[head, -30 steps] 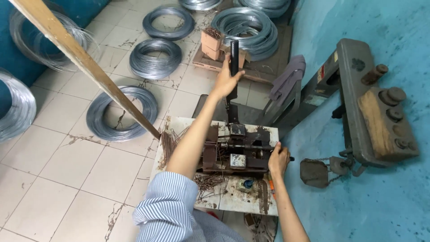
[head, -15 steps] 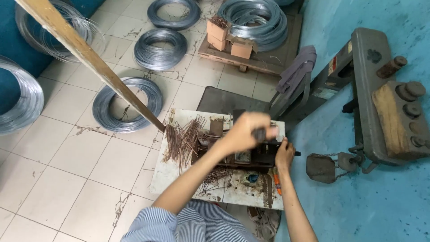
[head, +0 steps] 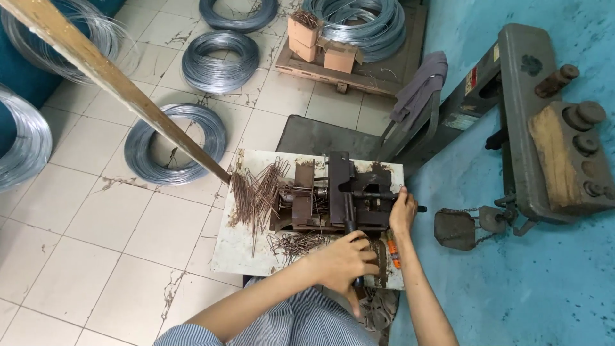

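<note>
The left hand is closed around the black lever, pulled down low at the near edge of the table. The right hand grips a horizontal bar on the right side of the bender, fingers curled. Rusty wire pieces lie left of it.

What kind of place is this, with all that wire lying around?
Probably a small metal workshop. Coils of wire lie on the tiled floor, a hand-operated bending jig sits on a low table beside cut rods, and a heavy grey machine stands nearby.
</note>
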